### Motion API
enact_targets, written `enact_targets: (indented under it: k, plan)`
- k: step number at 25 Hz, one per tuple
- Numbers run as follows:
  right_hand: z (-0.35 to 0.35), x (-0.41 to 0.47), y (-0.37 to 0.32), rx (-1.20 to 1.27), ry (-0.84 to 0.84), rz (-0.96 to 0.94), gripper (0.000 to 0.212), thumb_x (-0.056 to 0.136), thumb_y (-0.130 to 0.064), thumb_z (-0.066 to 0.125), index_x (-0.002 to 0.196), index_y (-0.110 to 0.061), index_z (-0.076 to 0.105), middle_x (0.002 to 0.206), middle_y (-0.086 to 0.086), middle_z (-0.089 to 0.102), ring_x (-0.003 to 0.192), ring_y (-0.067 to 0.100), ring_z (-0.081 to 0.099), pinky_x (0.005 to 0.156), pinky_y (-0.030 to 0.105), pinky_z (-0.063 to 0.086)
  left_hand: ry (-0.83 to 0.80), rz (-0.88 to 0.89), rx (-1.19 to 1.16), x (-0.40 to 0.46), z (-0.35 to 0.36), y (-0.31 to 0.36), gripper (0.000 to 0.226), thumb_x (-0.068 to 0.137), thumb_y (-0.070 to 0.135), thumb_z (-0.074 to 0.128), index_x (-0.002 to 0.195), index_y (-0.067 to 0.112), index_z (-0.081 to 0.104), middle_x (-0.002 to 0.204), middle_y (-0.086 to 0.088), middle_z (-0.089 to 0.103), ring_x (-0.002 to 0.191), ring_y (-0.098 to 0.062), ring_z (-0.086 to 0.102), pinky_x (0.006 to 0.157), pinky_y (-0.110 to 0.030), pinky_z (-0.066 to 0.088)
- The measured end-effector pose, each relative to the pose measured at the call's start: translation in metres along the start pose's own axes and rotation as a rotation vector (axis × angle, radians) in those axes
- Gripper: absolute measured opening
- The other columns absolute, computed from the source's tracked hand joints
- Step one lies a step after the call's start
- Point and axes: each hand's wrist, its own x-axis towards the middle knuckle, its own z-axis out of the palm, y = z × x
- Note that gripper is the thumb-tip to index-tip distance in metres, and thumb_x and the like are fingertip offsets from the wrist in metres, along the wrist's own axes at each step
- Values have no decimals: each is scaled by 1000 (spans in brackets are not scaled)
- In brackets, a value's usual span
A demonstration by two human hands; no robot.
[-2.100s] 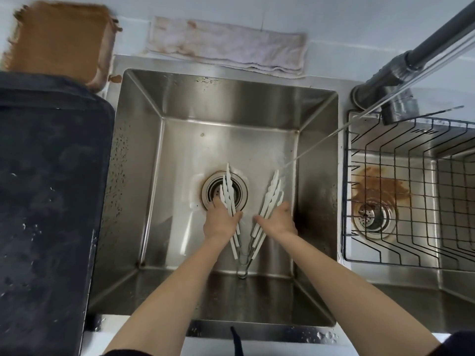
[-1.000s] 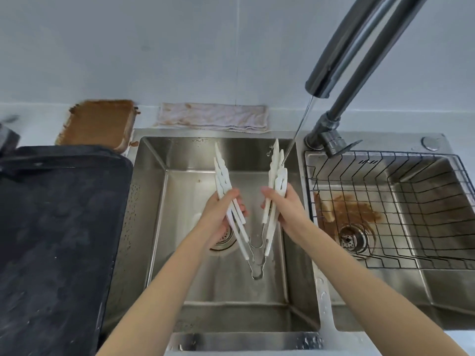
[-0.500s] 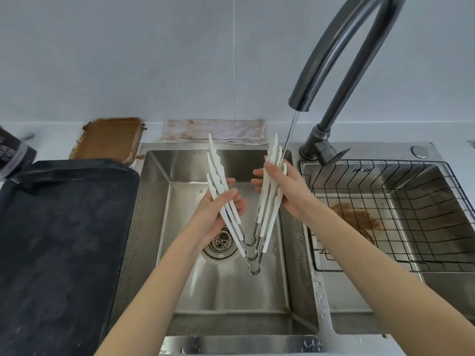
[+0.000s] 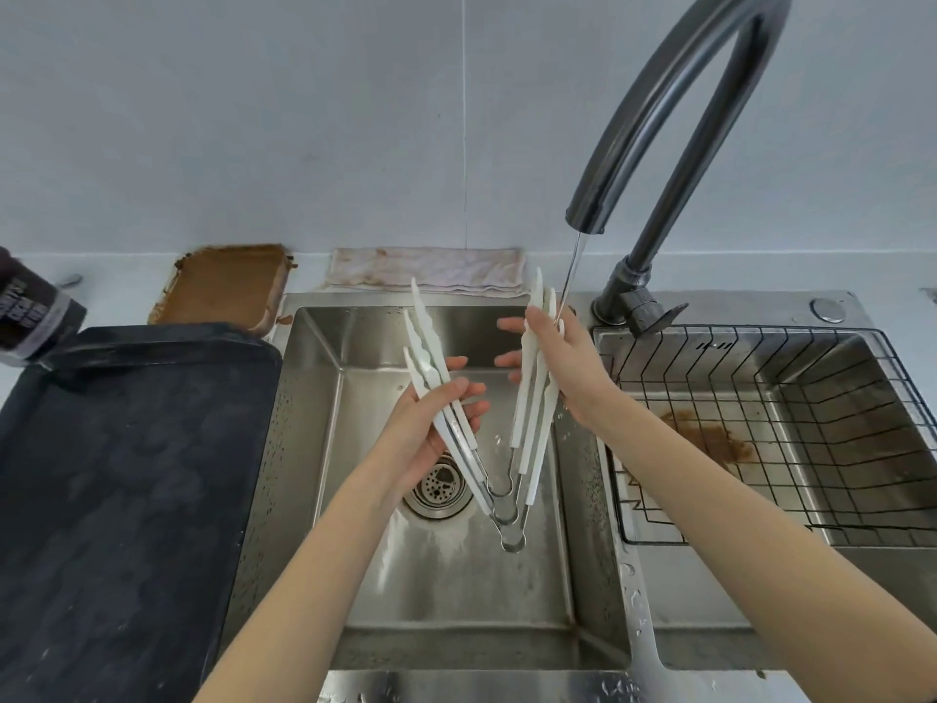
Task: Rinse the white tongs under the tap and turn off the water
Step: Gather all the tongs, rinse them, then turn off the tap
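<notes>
Three white tongs with metal hinge ends are held together in a V above the left sink basin, hinges pointing down. My left hand grips the left arms of the tongs. My right hand holds the right arms, fingers partly spread. The dark arched tap stands at the back right; a thin stream of water runs from its spout onto the upper tips of the right arms by my right hand.
A large black tray lies on the left. A brown-stained tray and a stained cloth sit behind the sink. A wire basket fills the right basin. A dark bottle stands far left.
Both hands lifted the tongs from the sink bottom by the drain up to the tap's stream. The view rose from the basin to the wall and tap.
</notes>
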Motion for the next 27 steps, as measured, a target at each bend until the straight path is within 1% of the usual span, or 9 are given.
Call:
enact_targets:
  k: [1, 3, 6, 9, 14, 18, 20, 24, 27]
  plan:
    - [-1, 0, 1, -1, 4, -35, 45, 98, -24, 42, 141, -25, 31, 105, 4, 63, 63, 13, 66, 53, 25, 55, -6, -1, 10, 1, 0, 2, 17, 91, 7, 51, 99, 19, 61, 64, 4, 72, 60, -11, 70, 56, -22, 57]
    - [-1, 0, 0, 17, 3, -62, 58, 97, -16, 42, 147, -34, 19, 91, 0, 59, 62, 12, 61, 53, 26, 54, -16, -15, -7, 0, -1, 2, 17, 91, 7, 51, 99, 19, 61, 63, 4, 72, 59, -10, 69, 55, -21, 56]
    - [-2, 4, -3, 37, 36, -24, 58, 92, -12, 46, 142, -36, 31, 65, -4, 52, 54, 11, 52, 58, 30, 49, -41, -40, -57, -2, 1, -1, 19, 91, 6, 49, 101, 17, 61, 66, 2, 73, 61, -12, 71, 55, -22, 57]
    - [-4, 7, -6, 33, 85, -11, 45, 90, -16, 51, 132, -31, 42, 59, -5, 52, 51, 11, 51, 57, 29, 46, -60, -59, -70, -4, 5, -5, 19, 91, 4, 49, 100, 14, 61, 70, 0, 75, 65, -14, 72, 58, -24, 59]
    - [-28, 2, -3, 96, 212, 46, 18, 90, -20, 53, 106, -25, 50, 66, -2, 52, 53, 12, 52, 55, 28, 48, -106, -34, -31, -1, 17, -7, 24, 90, 5, 53, 113, 12, 52, 81, -4, 77, 68, -19, 74, 63, -30, 61]
    - [-43, -9, 3, 256, 266, 91, 19, 90, -5, 46, 84, -23, 49, 64, 1, 51, 46, 12, 52, 52, 29, 48, -152, -59, 34, 5, 32, -3, 4, 90, 14, 55, 94, 14, 55, 73, 2, 75, 67, -17, 73, 68, -33, 61]
    - [-48, -15, 4, 306, 268, 84, 24, 90, -1, 46, 85, -24, 51, 67, 2, 55, 48, 11, 54, 53, 28, 50, -173, -52, 81, 6, 37, 0, 8, 88, 9, 56, 93, 15, 58, 76, 3, 74, 72, -16, 73, 73, -35, 59]
    - [-61, -20, 4, 336, 240, 38, 24, 90, 0, 49, 91, -23, 55, 83, 6, 63, 61, 15, 60, 65, 32, 53, -210, -45, 156, 11, 45, 4, 33, 86, 1, 58, 117, 13, 53, 98, -1, 69, 82, -17, 72, 82, -41, 56]
    - [-70, -20, 2, 323, 219, 18, 24, 90, -8, 56, 101, -29, 58, 97, 5, 67, 75, 16, 64, 78, 35, 55, -188, -23, 216, 14, 52, 5, 31, 88, 0, 56, 111, 20, 54, 99, 1, 70, 83, -17, 71, 82, -37, 57]
